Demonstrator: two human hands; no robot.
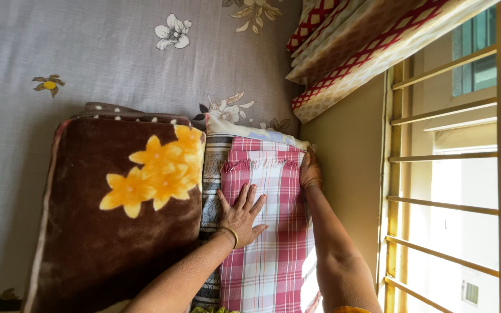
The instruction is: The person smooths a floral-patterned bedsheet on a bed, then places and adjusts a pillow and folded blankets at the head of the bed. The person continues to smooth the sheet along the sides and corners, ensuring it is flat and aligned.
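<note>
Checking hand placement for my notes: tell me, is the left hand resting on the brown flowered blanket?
No, the left hand lies flat on the red checked cloth, beside the brown blanket.

Sunlit barred window, beige wall

Pink/white checked cloth, brown blanket w/ yellow flowers, grey floral sheet.

Grey floral bed, brown blanket, perhaps folded cloths
</note>
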